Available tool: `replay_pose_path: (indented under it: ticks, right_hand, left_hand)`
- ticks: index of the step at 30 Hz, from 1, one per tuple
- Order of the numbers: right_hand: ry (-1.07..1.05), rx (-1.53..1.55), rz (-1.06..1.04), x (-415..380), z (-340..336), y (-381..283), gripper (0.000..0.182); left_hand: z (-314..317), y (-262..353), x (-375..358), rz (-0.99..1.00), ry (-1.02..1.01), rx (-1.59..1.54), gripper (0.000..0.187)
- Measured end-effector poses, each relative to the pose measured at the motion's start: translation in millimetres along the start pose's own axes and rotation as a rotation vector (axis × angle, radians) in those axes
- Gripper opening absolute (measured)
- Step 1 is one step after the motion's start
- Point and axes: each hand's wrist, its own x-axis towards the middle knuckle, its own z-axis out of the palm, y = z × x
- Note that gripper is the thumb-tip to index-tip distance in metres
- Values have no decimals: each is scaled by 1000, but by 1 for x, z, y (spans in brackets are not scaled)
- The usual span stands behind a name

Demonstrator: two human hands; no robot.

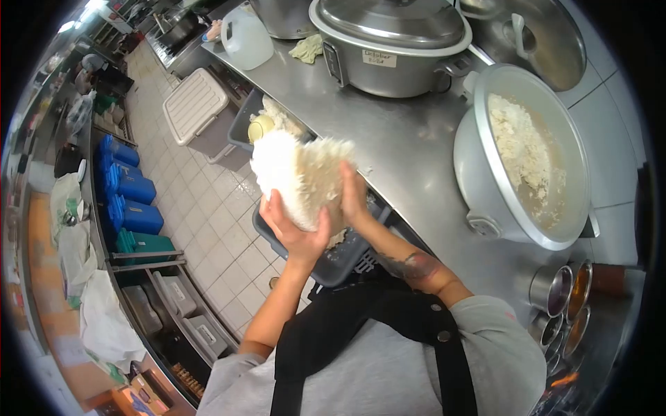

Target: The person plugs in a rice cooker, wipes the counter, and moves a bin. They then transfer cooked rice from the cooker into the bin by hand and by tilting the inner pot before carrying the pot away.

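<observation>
Between my two hands is a large clump of cooked rice [279, 170], bright white on the left and tan and crusty on the right. My left hand [300, 232] grips it from below, with the fingers spread against it. My right hand [352, 196] presses on its right side. The clump is above a grey plastic tub [331, 272], whose middle it hides. More rice [281, 112] and a pale yellow round thing [261, 127] show at the tub's far end.
On the steel counter [409, 149] to the right stands a large pot [479, 173] with rice [517, 135] in cloudy liquid. Behind are a lidded rice cooker [388, 69], a cloth [306, 48] and a plastic jug [246, 41]. A lidded bin [198, 104] stands on the floor.
</observation>
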Motion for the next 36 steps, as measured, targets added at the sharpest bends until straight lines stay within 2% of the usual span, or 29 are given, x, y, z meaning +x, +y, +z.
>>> replay_pose_path:
  ticks: [2, 3, 4, 5, 6, 8, 9, 10, 12, 14, 16, 17, 18, 19, 20, 21, 22, 24, 26, 28, 30, 31, 33, 34, 35, 36]
  right_hand:
    - [65, -31, 41, -10, 11, 29, 48]
    - [117, -114, 129, -5, 8, 67, 50]
    - [168, -196, 214, -2, 8, 89, 53]
    - [226, -241, 300, -4, 9, 89, 59]
    - [234, -242, 296, -2, 7, 98, 59]
    - [349, -422, 359, 6, -5, 125, 60]
    - [379, -492, 454, 13, -12, 134, 62]
    - [395, -496, 453, 19, -18, 142, 62]
    - [456, -650, 327, 27, -32, 152, 63]
    - [407, -736, 324, 33, -46, 151, 64]
    - [136, -929, 112, 30, -57, 155, 63]
    - [88, -940, 32, 30, -56, 157, 55]
    - [90, -943, 29, 27, -56, 147, 55]
    - [-41, -995, -22, 23, -54, 131, 48]
    - [-172, -1043, -78, 20, -50, 115, 41]
    - [-117, -1040, -53, 18, -48, 109, 32]
    - [-113, -1036, -62, 20, -49, 106, 32]
    - [-162, -996, 64, 20, -53, 103, 29]
    - [-245, -975, 115, 13, -57, 113, 27]
    - [-324, -955, 161, 6, -58, 121, 26]
    - [-426, -1148, -539, 0, -57, 123, 22]
    - [-424, -1144, -547, 5, -54, 111, 22]
    - [-404, -906, -351, 24, -51, 77, 21]
    - [-310, -973, -338, 31, -46, 50, 19]
    - [-216, -1038, -323, 41, -44, 29, 17]
    - [-121, -1037, -440, 58, -50, 26, 16]
  left_hand:
    - [0, -34, -34, -283, -87, 81, 81]
    - [3, -52, -48, -283, -95, 72, 81]
    - [8, -69, -61, -405, -149, 44, 81]
    - [14, -86, -73, -526, -200, 17, 80]
    - [22, -103, -82, -524, -204, 9, 80]
    - [40, -134, -101, -714, -378, -48, 79]
    - [53, -153, -111, -736, -446, -63, 79]
    - [68, -170, -118, -733, -512, -81, 79]
    - [98, -192, -120, -825, -604, -159, 73]
    - [138, -229, -137, -830, -637, -277, 68]
    - [151, -225, -136, -844, -667, -386, 62]
    - [155, -222, -133, -964, -840, -468, 57]
    - [155, -217, -127, -1077, -1009, -546, 52]
    - [150, -213, -137, -453, -898, -70, 45]
    - [143, -216, -142, -446, -891, -69, 45]
    - [130, -214, -134, -563, -882, 10, 38]
    - [119, -216, -132, -680, -872, 89, 32]
    - [99, -224, -142, -791, -928, -63, 21]
    - [78, -222, -151, -732, -1228, -67, 17]
    - [62, -213, -169, -938, -1330, -69, 15]
    - [50, -211, -200, -761, -1252, 185, 20]
    - [41, -201, -199, -756, -1247, 191, 20]
    - [25, -180, -201, -729, -1109, 352, 36]
    - [19, -175, -211, -728, -1107, 354, 36]
    - [15, -172, -223, -434, -1084, 477, 40]
    - [14, -169, -228, -137, -1044, 591, 44]
